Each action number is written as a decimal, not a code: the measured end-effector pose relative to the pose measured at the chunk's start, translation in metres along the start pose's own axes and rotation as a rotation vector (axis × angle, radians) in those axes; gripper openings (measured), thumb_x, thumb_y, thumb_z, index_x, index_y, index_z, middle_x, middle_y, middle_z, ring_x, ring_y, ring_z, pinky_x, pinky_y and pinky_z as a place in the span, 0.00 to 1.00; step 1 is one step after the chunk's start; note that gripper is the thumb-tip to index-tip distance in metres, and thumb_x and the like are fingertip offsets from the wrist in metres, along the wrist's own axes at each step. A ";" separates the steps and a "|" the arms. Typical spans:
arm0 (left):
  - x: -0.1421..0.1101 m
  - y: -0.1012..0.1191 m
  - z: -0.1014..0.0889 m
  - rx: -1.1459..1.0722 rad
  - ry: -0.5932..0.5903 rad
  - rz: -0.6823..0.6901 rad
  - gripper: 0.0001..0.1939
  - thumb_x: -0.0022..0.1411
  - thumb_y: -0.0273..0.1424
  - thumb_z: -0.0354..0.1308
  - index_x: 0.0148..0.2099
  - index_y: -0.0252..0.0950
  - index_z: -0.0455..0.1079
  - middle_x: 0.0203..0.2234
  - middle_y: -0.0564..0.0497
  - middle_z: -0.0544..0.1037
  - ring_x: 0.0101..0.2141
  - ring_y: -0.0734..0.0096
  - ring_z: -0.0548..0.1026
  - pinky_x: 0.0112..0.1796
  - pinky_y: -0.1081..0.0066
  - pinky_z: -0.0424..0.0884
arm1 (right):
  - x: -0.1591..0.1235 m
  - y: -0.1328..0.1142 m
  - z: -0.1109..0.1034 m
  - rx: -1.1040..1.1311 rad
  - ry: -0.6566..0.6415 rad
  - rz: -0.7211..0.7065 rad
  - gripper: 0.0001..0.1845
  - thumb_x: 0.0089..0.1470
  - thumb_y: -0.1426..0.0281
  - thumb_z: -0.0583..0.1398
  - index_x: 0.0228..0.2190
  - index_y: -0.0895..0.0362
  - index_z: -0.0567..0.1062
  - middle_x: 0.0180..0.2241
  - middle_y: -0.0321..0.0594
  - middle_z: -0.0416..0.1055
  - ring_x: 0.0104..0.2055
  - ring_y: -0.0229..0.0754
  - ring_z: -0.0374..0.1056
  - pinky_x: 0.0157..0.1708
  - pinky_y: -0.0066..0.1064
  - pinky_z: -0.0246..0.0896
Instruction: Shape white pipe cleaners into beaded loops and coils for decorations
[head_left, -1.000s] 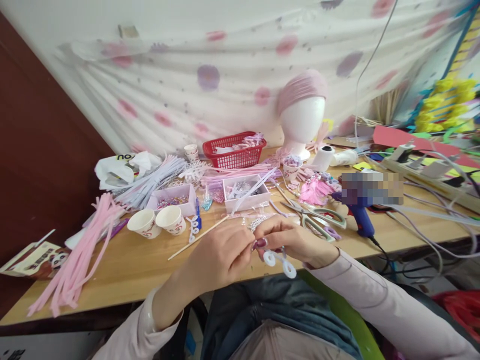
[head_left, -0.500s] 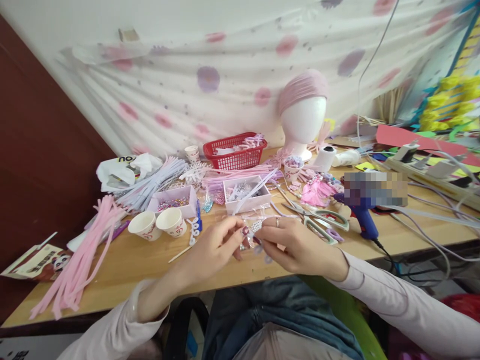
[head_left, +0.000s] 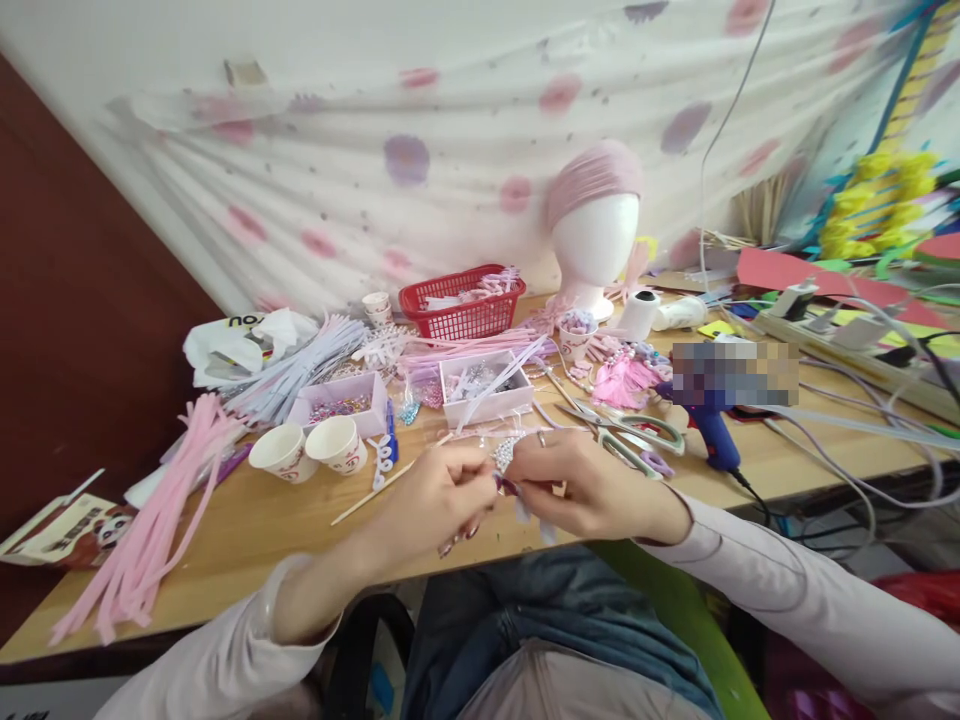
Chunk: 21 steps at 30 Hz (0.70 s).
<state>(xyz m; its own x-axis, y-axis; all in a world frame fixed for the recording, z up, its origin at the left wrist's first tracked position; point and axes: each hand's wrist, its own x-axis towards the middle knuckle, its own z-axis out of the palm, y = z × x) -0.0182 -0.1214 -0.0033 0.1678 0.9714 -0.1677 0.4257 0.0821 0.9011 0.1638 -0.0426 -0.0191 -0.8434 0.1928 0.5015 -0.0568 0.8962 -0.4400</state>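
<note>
My left hand [head_left: 435,500] and my right hand [head_left: 581,485] meet over the front of the table, fingertips almost touching. A pale looped piece [head_left: 547,533] hangs below my right hand, pinched in its fingers; most of it is hidden. The thumb and finger of my left hand are pressed together close to it, and what they hold is too small to make out. Small pearl beads [head_left: 506,453] show just behind the fingertips, seemingly in clear plastic. A thin wooden stick [head_left: 373,494] lies left of my left hand, close to a white curled strip [head_left: 385,462] and a blue pen [head_left: 391,432].
Two paper cups [head_left: 336,446], a box of beads [head_left: 371,405] and pink strips [head_left: 142,530] lie on the left. Behind are another white box [head_left: 487,408] and a red basket [head_left: 461,318]. Scissors [head_left: 630,435], a blue glue gun [head_left: 716,435] and a foam head [head_left: 596,240] stand right.
My left hand has turned, its fingers curling in more tightly. The pale piece under my right hand hangs slightly lower. The whole view has shifted a little.
</note>
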 end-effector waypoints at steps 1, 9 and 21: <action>0.003 0.001 -0.001 -0.143 -0.027 -0.144 0.10 0.57 0.32 0.48 0.24 0.39 0.60 0.11 0.60 0.60 0.11 0.79 0.55 0.12 0.76 0.53 | 0.000 0.000 0.003 -0.151 0.019 -0.060 0.15 0.60 0.77 0.51 0.24 0.60 0.71 0.22 0.38 0.65 0.24 0.37 0.58 0.25 0.29 0.52; 0.009 -0.011 0.004 -0.344 0.184 0.128 0.12 0.54 0.36 0.65 0.36 0.35 0.68 0.29 0.53 0.75 0.32 0.74 0.75 0.34 0.75 0.72 | 0.000 0.001 0.018 0.016 0.345 0.244 0.14 0.62 0.73 0.54 0.27 0.60 0.75 0.21 0.36 0.68 0.22 0.35 0.61 0.24 0.26 0.53; 0.009 -0.040 0.028 -0.651 0.362 0.176 0.15 0.56 0.36 0.66 0.42 0.33 0.70 0.26 0.52 0.77 0.28 0.73 0.76 0.35 0.71 0.73 | -0.006 0.001 0.024 0.342 0.375 0.401 0.11 0.61 0.71 0.59 0.40 0.57 0.82 0.29 0.41 0.79 0.30 0.40 0.73 0.30 0.27 0.66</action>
<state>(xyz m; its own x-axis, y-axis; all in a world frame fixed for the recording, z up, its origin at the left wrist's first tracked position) -0.0084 -0.1221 -0.0522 -0.1647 0.9855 0.0403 -0.2086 -0.0747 0.9752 0.1557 -0.0525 -0.0405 -0.5943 0.6684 0.4473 0.0047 0.5590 -0.8292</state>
